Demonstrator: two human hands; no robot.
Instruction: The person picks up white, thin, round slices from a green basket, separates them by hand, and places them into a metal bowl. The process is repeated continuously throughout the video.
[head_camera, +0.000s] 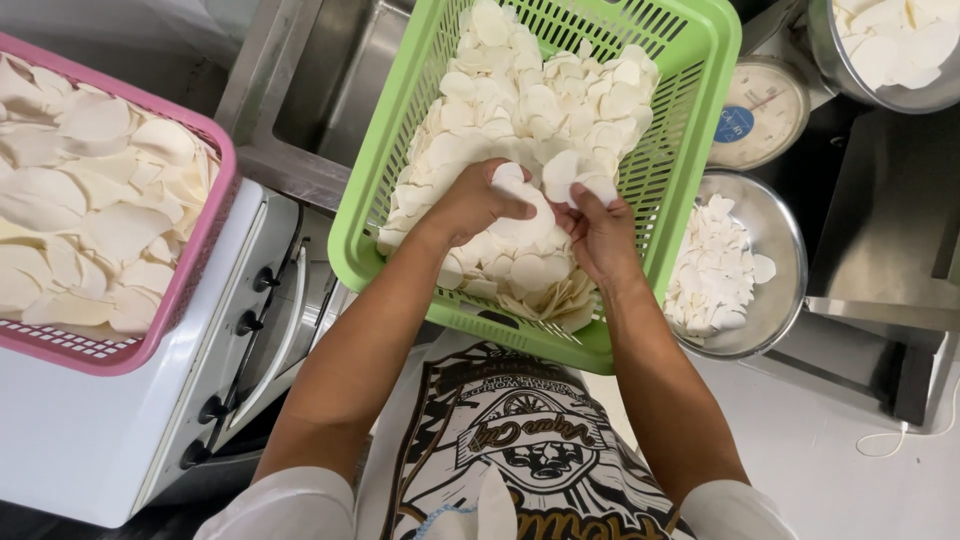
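Note:
A green plastic basket (690, 60) in front of me is heaped with thin white round slices (530, 100). Both my hands are inside it, over the near part of the heap. My left hand (475, 200) is curled over a bunch of slices, fingers closed on them. My right hand (600, 230) grips a few slices between thumb and fingers, held just above the heap. The two hands almost touch.
A pink basket (195, 270) of larger white slices sits on a white oven (90, 430) at the left. A steel bowl (785, 250) with slices stands right of the green basket. A dial scale (760, 110) and another steel bowl (880, 50) are at the far right.

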